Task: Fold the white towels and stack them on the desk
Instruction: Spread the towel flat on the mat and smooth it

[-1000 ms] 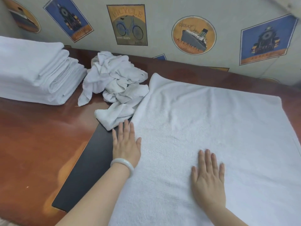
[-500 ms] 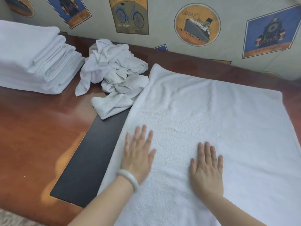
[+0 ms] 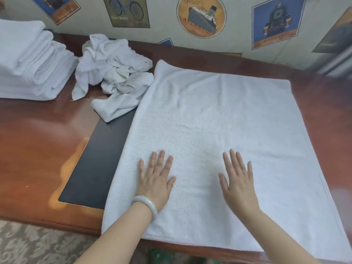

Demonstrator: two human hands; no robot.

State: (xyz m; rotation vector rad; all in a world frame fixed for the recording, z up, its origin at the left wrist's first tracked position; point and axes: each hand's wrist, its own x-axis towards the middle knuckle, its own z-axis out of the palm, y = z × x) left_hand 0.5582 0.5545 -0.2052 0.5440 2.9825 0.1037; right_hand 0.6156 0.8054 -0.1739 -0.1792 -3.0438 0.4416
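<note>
Towel (image 3: 219,119) lies flat under both open hands.

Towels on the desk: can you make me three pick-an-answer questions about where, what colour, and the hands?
1. Where is the stack of folded white towels? A far left of the brown wooden desk B far right C floor
2. Colour of the smooth bangle? A red B milky pale C black
3. The left hand and right hand on the spread white towel are? A flat B gripping C fists
Answers: A, the stack sits at the left edge; B, it looks whitish; A, the fingers lie straight.
</note>
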